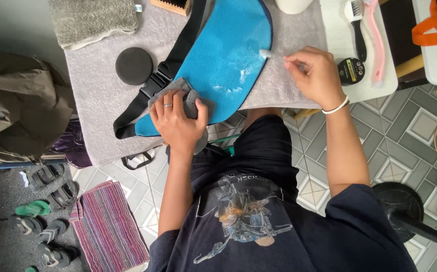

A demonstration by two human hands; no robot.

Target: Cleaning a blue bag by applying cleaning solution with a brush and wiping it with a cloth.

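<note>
A blue mesh waist bag (223,55) with a black strap and buckle (159,79) lies on a grey towel-covered table (97,95). White foam patches sit on the mesh near its right edge. My left hand (178,121) presses a grey cloth (192,99) onto the bag's near corner. My right hand (316,75) grips a small pale brush (269,54), its head touching the bag's foamy right side.
A black round sponge (134,65) and a folded grey towel (95,20) lie left of the bag. Brushes (367,30) and a small black tin (351,70) rest on a white surface at right. Sandals (47,201), a striped mat (110,226) and a fan base (405,206) stand on the tiled floor.
</note>
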